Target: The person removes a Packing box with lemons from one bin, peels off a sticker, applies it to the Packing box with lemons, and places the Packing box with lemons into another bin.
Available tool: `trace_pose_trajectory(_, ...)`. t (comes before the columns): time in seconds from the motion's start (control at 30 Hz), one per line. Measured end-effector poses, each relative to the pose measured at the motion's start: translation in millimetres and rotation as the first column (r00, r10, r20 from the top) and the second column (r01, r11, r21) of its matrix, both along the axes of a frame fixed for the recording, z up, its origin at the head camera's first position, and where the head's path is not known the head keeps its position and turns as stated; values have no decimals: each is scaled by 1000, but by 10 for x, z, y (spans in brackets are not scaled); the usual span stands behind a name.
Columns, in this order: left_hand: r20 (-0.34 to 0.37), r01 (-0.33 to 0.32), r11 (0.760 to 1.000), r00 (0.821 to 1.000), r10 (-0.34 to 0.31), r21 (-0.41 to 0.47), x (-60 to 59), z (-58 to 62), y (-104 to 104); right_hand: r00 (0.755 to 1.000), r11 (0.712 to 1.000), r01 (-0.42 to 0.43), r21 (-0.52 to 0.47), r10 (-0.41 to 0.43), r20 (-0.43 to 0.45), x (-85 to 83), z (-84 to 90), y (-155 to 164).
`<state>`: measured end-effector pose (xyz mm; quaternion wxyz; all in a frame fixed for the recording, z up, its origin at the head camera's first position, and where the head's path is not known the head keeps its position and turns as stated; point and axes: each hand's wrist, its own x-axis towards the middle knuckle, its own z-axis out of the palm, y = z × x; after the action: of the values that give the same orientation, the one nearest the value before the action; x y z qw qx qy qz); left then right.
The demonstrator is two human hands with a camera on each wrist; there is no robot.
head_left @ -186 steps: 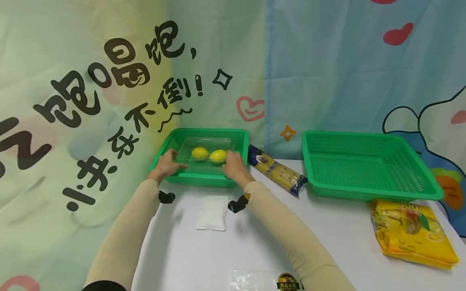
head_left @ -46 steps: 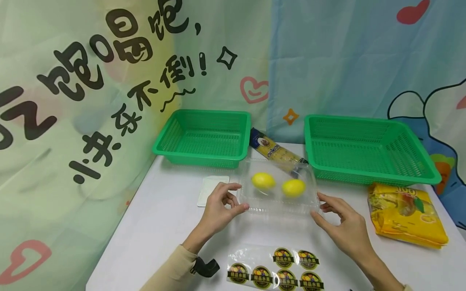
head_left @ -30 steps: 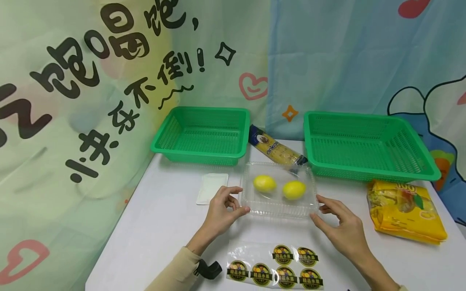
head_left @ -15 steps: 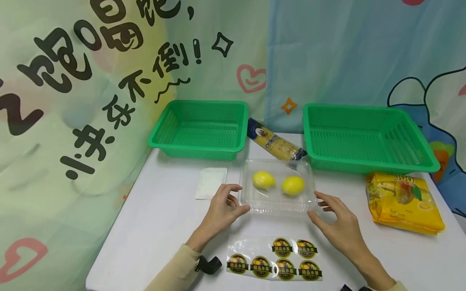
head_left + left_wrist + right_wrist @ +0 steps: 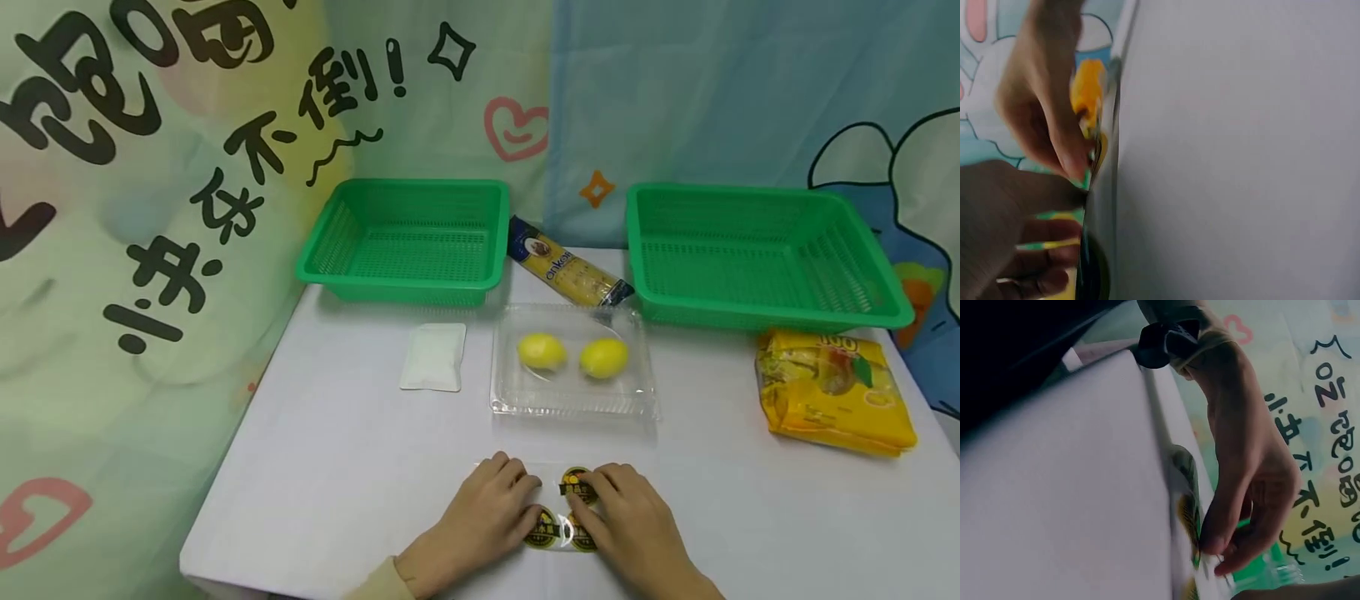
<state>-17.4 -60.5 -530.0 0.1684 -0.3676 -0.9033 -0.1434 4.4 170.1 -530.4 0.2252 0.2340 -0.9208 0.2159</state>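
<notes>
Both hands down on the sticker sheet [image 5: 558,508] at the near edge of the worktop [image 5: 337,467]. Left hand [image 5: 480,521] pressing the sheet's left part with fingers laid fairly flat; right hand [image 5: 630,533] with fingertips curled onto a round label [image 5: 579,486], apparently picking at its rim, though an actual pinch cannot be told. Likely thin, light, floppy and slick backing film, apt to slide or curl; best pinned flat with one hand and a label lifted by its edge. Just beyond, well apart from the hands, a clear plastic box [image 5: 573,362] holding two lemons [image 5: 573,354]. Open room left of the sheet; little margin toward the near edge.
</notes>
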Motion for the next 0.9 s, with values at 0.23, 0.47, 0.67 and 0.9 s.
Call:
trace_pose_trajectory(0.23,64,-11,999,998,13,-30,-37,-39,79,997,993,72,91,-70,-21,-15,-98,-92)
trace_pose_trajectory(0.47,122,32,998,992,-26,-52,1,-55,79,991,984,109,142,-96,-90,24,-179,-157)
trace_pose_trajectory(0.67,123,46,996,992,-37,-73,27,-157,86,956,996,-15,85,39,-290,-49,-345,-161)
trace_pose_trajectory(0.9,188,16,995,982,2,-94,31,-237,113,963,997,-58,-40,46,-264,-69,-435,-146)
